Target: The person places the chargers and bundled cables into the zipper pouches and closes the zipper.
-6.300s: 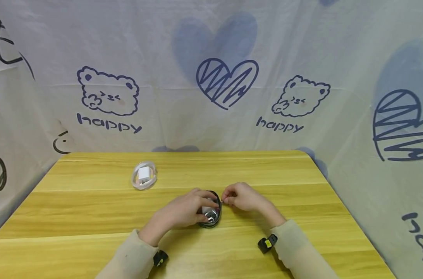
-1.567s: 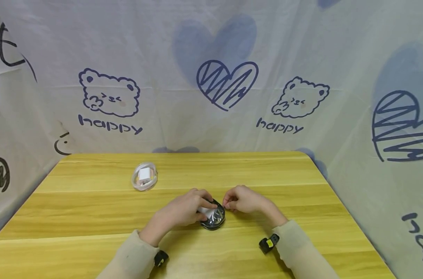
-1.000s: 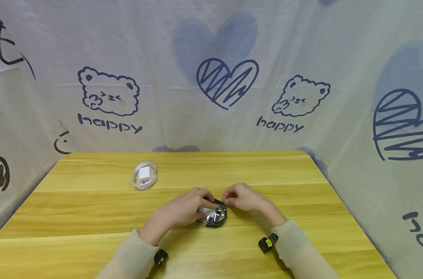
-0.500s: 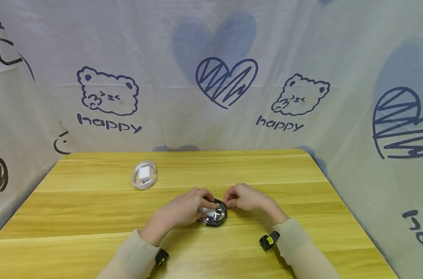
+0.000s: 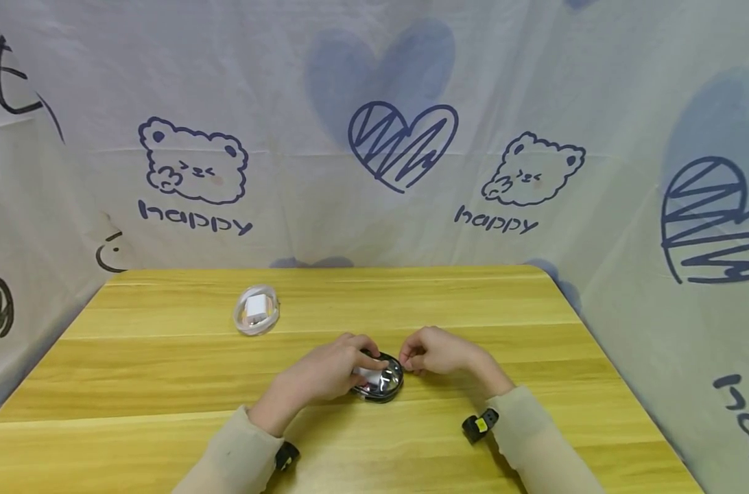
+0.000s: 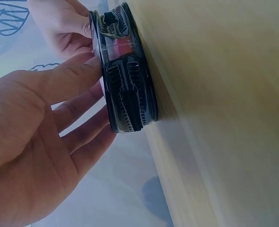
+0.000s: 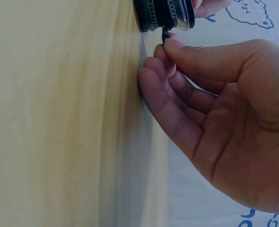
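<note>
A small round clear zip pouch (image 5: 391,379) with black trim sits on the table between the hands. Something white shows through its top, and a reddish patch is visible in the left wrist view. My left hand (image 5: 325,367) holds the pouch (image 6: 130,90) from its left side, with thumb and fingers on its upper face and rim. At the right edge, my right hand (image 5: 439,351) pinches the black zipper pull (image 7: 165,37) between thumb and index finger. In the right wrist view, the zipper track runs along the pouch's side wall.
A coiled white cable (image 5: 239,321) with a white charger plug (image 5: 256,308) on it lies at the back left of the wooden table (image 5: 473,302). A printed cloth (image 5: 300,206) hangs behind the table and at its sides.
Since the oldest frame, the pouch has turned under my left hand and shifted slightly right. Lately it stays nearly still while my right hand moves slightly right and toward me.
</note>
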The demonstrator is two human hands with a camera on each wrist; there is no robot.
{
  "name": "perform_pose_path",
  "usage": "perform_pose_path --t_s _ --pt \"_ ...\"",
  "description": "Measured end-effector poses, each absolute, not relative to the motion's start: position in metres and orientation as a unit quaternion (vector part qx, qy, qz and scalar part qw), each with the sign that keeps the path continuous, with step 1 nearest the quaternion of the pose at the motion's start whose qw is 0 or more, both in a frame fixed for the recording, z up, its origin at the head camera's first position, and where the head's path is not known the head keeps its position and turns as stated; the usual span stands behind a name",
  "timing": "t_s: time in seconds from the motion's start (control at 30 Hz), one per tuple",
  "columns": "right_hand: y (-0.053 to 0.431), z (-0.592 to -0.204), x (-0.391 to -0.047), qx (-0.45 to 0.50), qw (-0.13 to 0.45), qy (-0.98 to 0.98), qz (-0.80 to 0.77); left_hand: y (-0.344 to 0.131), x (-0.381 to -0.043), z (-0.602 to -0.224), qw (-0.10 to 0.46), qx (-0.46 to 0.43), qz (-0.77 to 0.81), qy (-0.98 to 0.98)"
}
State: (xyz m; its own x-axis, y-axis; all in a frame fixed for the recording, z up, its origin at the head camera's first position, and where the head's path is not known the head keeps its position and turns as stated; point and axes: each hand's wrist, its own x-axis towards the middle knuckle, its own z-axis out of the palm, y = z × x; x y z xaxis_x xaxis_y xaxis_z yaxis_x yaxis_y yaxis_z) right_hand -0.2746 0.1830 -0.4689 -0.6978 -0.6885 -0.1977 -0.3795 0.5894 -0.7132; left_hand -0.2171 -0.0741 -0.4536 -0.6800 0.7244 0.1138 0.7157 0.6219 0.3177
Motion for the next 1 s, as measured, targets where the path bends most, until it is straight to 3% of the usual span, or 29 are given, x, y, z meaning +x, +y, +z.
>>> perform_pose_path --t_s 0.53,1.0 --pt "0.1740 -0.4695 -0.2713 -0.295 0.134 0.891 -0.319 -0.0756 -0.2203 -0.4490 0.030 0.395 0.177 0.901" --pt "0.1754 -0.4698 -0.2728 -0.298 0.150 0.887 -0.320 -0.0743 -0.2187 -0.4500 0.022 0.407 0.171 0.897"
